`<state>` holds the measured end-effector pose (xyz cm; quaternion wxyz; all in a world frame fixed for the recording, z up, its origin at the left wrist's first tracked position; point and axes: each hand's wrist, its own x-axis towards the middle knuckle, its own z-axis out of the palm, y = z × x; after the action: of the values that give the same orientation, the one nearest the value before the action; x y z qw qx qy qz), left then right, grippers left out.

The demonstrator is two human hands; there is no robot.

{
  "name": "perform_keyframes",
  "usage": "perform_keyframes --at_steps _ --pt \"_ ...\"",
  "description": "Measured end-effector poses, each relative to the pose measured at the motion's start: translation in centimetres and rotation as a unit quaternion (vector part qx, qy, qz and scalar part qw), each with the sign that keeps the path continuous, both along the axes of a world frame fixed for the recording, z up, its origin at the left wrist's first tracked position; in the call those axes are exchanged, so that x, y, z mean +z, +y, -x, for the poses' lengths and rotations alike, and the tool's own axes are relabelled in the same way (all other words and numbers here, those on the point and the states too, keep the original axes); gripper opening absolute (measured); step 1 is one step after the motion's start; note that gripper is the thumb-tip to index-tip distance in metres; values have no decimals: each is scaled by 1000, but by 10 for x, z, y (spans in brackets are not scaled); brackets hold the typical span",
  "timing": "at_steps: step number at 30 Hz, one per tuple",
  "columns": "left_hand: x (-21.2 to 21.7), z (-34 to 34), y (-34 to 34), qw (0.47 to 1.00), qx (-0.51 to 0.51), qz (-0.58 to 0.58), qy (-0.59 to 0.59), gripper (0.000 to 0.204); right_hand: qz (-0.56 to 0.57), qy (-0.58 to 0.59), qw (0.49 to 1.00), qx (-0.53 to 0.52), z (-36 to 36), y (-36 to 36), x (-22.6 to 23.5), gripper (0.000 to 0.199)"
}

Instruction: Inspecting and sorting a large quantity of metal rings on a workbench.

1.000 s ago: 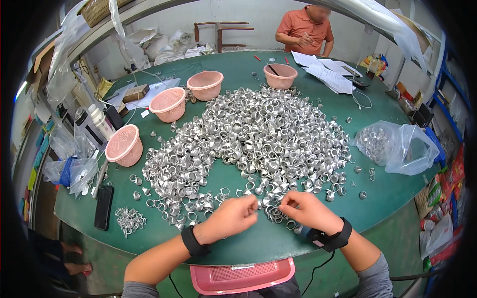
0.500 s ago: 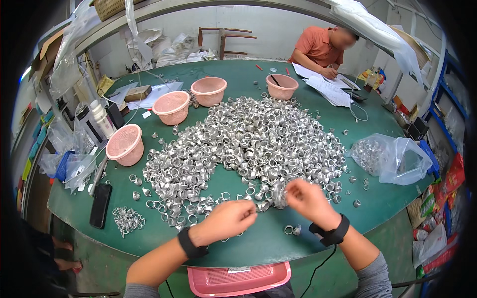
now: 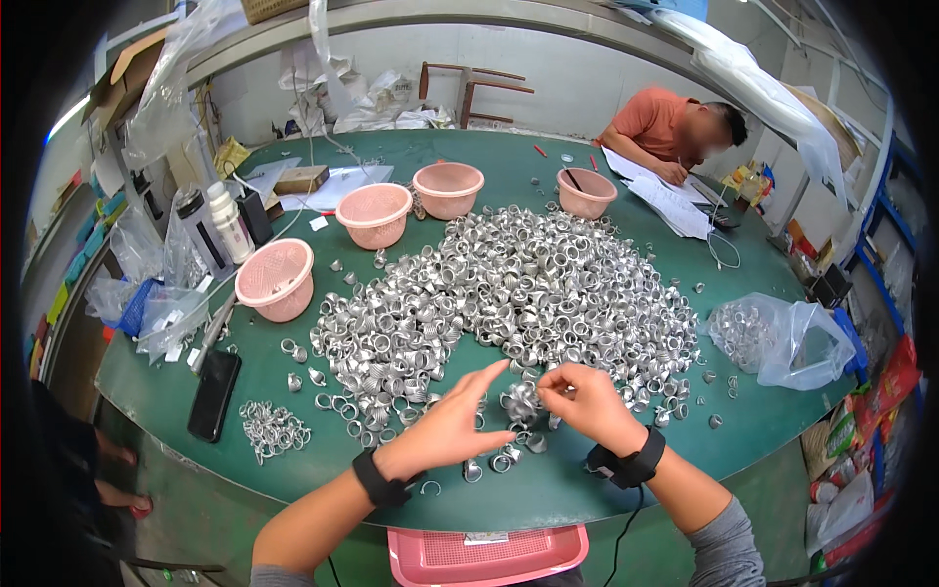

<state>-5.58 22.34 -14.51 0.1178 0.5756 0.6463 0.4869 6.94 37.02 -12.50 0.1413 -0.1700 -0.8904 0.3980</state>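
A large heap of silver metal rings [image 3: 548, 264] spreads over the green table in front of me. At its near edge, my left hand [image 3: 452, 423] is open, thumb and fingers spread apart, with nothing in its grasp. My right hand [image 3: 590, 399] is closed, thumb and fingertips together in a pinch; what they hold, if anything, is hidden. Beside those fingertips, between both hands, is a blurred silver clump of rings [image 3: 522, 403]. A few loose rings [image 3: 502, 458] lie below my left thumb.
Pink baskets [image 3: 278, 284] stand along the heap's left and far sides. A black phone [image 3: 214, 396] and a small pile of thin rings [image 3: 274, 428] lie at left, a plastic bag of metal pieces [image 3: 778, 338] at right. A pink tray [image 3: 489, 558] is below the near edge. Across the table, a person [image 3: 650, 132] writes.
My left hand has opened from curled fingers to a wide spread. The right hand has moved left and nearer to it, its fingers pinched. The whole view has shifted slightly.
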Motion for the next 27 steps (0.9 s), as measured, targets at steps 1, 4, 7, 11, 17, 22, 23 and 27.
perform_keyframes --at_steps 1,4,7,11,17,22,23,27 --pt "-2 0 8 1000 0 -2 -5 49 88 37 995 7 2 -4 3 12" --pt "0 6 22 991 -60 95 -72 44 224 69 972 25 1 2 6 13" --pt "-3 17 16 987 20 152 43 33 -34 -51 995 74 -11 27 0 19" --pt "-9 29 11 958 79 230 152 32 -299 -36 935 186 -27 29 -21 20" --pt "-12 26 15 949 40 252 185 27 4 -4 997 74 -36 54 -24 11" --pt "-6 23 23 967 -17 225 -116 19 375 -101 921 -15 -52 46 -16 12" --pt "-4 19 27 957 -24 222 -186 17 285 -111 952 21 -57 45 -30 16" --pt "4 10 31 883 -50 248 -395 31 -87 -39 992 80 -55 26 -18 24"
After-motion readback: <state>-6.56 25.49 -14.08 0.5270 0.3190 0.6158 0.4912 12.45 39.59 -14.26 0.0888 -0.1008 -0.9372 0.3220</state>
